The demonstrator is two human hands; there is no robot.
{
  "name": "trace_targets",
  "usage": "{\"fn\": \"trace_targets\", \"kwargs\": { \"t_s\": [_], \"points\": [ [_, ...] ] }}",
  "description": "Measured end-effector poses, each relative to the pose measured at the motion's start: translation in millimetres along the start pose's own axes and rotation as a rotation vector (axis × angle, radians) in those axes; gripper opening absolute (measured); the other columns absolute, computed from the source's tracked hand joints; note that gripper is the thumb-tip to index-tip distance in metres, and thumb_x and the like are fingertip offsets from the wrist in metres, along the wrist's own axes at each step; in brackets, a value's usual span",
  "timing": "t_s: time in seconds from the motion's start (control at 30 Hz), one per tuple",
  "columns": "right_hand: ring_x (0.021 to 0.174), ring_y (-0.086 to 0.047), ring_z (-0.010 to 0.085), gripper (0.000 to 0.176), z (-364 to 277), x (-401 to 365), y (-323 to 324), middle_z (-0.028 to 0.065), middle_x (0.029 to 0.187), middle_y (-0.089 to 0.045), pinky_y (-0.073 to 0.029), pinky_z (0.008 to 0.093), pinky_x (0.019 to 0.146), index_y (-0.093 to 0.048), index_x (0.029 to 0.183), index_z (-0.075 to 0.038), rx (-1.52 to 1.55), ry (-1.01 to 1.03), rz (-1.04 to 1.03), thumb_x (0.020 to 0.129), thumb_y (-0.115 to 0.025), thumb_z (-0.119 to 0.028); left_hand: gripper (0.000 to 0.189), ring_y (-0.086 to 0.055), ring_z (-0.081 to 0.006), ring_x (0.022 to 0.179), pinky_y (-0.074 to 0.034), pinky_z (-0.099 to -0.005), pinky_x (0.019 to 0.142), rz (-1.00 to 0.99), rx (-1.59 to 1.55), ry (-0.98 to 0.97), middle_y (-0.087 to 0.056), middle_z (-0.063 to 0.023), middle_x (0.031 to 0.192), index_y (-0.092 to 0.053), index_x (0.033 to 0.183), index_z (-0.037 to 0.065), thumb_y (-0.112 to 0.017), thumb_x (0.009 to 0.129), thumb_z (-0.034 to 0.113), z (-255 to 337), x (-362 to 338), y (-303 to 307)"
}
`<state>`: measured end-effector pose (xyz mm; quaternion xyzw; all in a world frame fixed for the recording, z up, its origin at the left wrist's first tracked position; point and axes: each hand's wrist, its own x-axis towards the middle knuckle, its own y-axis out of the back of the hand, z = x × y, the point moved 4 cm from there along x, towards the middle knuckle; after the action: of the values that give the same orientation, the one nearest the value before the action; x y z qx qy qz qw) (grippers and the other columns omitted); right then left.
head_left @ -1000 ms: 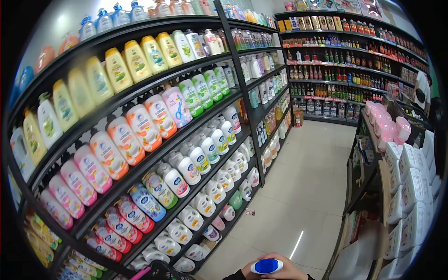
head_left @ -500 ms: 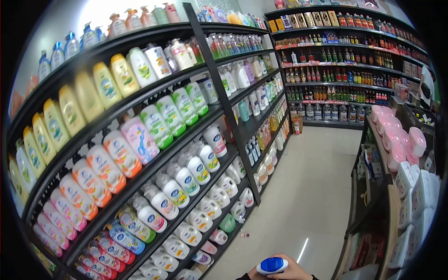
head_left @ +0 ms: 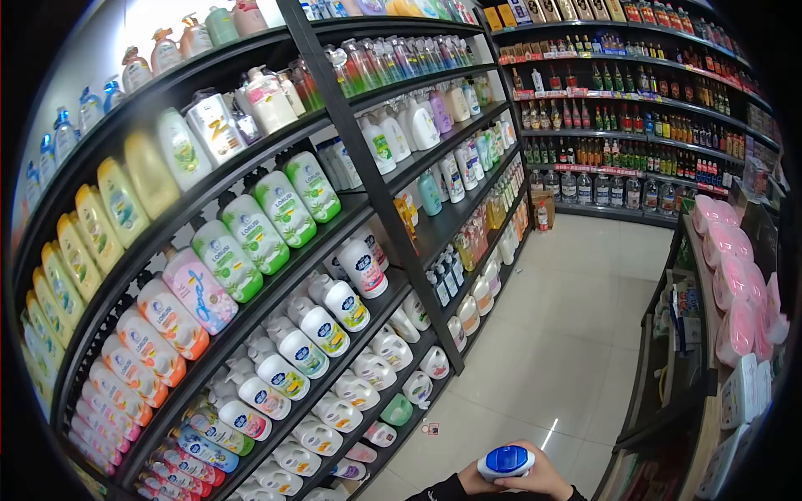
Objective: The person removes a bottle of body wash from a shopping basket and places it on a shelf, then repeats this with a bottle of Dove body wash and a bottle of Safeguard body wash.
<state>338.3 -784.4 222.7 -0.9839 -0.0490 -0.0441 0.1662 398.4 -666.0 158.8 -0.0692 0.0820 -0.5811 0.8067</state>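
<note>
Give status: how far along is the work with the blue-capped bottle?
Done: the bottle is picked up, clear of the shelves. In hand: the left hand grips it low over the aisle floor. Left: it is not set down anywhere yet; the shelf rows look full, with no obvious gap.

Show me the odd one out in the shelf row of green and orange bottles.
The pale pink bottle with big blue script lettering. It stands between the green bottles and the orange bottles, and its neighbours on either side are green or orange.
</note>
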Motion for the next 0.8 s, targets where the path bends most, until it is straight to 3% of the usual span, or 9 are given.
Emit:
{"fn": "trace_targets", "kwargs": {
  "t_s": [0.03,0.3,0.47,0.57,0.63,0.77,0.8],
  "points": [
    [0.1,-0.05,0.0165,0.06,-3.3,5.9,2.2,0.0093,0.107,-0.052,-0.042,0.0304,0.084,-0.04,0.116,-0.001,0.002,-0.007,0.004,0.066,-0.072,-0.003,0.057,-0.047,-0.0179,0.109,-0.037,-0.0306,0.092,-0.118,-0.084,-0.031,-0.05,-0.0081,0.117,-0.044,0.12,0.007,-0.07,0.07,0.011,5.0,5.4,6.1],
    [0.096,-0.053,0.0168,0.057,-16.1,89.7,40.5,0.0089,0.104,-0.053,-0.042,0.0301,0.084,-0.043,0.113,-0.001,-0.182,0.002,0.138,0.065,-0.074,-0.008,0.059,-0.046,-0.0176,0.11,-0.037,-0.0307,0.093,-0.145,-0.072,-0.03,-0.05,-0.0081,0.118,-0.042,0.121,0.007,-0.07,0.07,0.011,9.6,84.6,69.7],
    [0.095,-0.053,0.017,0.056,-19.1,162.2,59.3,0.0088,0.103,-0.054,-0.042,0.0307,0.084,-0.044,0.113,-0.001,-0.142,0.024,0.132,0.065,-0.074,-0.007,0.061,-0.046,-0.0175,0.111,-0.036,-0.0308,0.094,-0.098,-0.085,-0.015,-0.049,-0.0081,0.119,-0.041,0.123,0.007,-0.07,0.07,0.012,57.2,112.2,133.9],
    [0.099,-0.051,0.0163,0.052,-10.3,199.9,64.7,0.0079,0.101,-0.054,-0.04,0.0283,0.087,-0.046,0.106,-0.002,-0.226,-0.109,0.128,0.064,-0.076,-0.008,0.062,-0.046,-0.0174,0.111,-0.036,-0.0308,0.094,-0.042,-0.093,0.037,-0.049,-0.0081,0.119,-0.04,0.123,0.007,-0.07,0.07,0.012,76.7,118.1,163.7],
    [0.094,-0.053,0.017,0.057,-23.4,221.4,63.3,0.0086,0.103,-0.053,-0.042,0.0309,0.084,-0.044,0.112,-0.001,-0.163,0.053,0.101,0.064,-0.075,-0.008,0.062,-0.046,-0.0173,0.111,-0.036,-0.0308,0.094,-0.001,-0.09,0.086,-0.048,-0.0081,0.119,-0.04,0.124,0.007,-0.07,0.07,0.012,88.1,125.2,178.7],
    [0.094,-0.052,0.0166,0.059,-25.1,254.8,84.0,0.0085,0.102,-0.053,-0.042,0.0303,0.083,-0.044,0.112,-0.001,-0.14,0.091,0.083,0.062,-0.076,-0.008,0.063,-0.047,-0.0172,0.109,-0.036,-0.031,0.094,-0.001,0.109,0.044,-0.049,-0.0083,0.119,-0.039,0.123,0.005,-0.072,0.069,0.014,53.2,147.9,213.8],
    [0.096,-0.052,0.0166,0.057,-23.9,261.6,90.1,0.0081,0.101,-0.054,-0.041,0.0296,0.084,-0.045,0.108,-0.002,-0.129,-0.006,0.064,0.062,-0.077,-0.009,0.063,-0.047,-0.0172,0.109,-0.036,-0.031,0.094,0.009,0.108,0.051,-0.049,-0.0083,0.119,-0.039,0.123,0.005,-0.072,0.069,0.014,42.6,153.2,225.9]
  ]
}}
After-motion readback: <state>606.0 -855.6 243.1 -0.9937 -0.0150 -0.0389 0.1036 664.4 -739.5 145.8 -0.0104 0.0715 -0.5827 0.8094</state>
